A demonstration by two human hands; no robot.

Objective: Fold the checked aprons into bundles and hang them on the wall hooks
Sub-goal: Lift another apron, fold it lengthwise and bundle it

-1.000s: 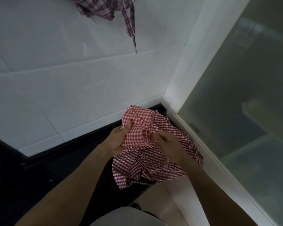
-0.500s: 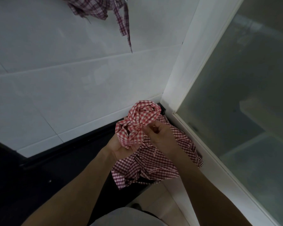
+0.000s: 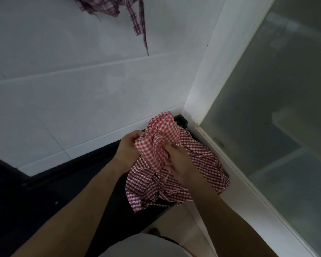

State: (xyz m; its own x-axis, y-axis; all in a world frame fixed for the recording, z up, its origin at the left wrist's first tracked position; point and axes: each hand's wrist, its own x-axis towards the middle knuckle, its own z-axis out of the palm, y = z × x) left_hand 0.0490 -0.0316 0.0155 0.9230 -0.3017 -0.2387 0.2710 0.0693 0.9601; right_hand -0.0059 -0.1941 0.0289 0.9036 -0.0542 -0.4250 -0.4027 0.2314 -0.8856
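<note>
Head view: both hands at the red-checked apron bundle.
Left hand: fingers curled, gripping bundle's left side.
Right hand: pinching bundle's lower edge.
Dark-checked apron: crumpled beneath bundle, on desk.

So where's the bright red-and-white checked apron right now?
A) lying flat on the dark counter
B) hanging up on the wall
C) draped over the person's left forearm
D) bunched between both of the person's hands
D: the left hand and right hand both grip the bunched red checked apron, held above a darker checked apron on the dark counter; a different checked apron hangs on the wall.
</note>
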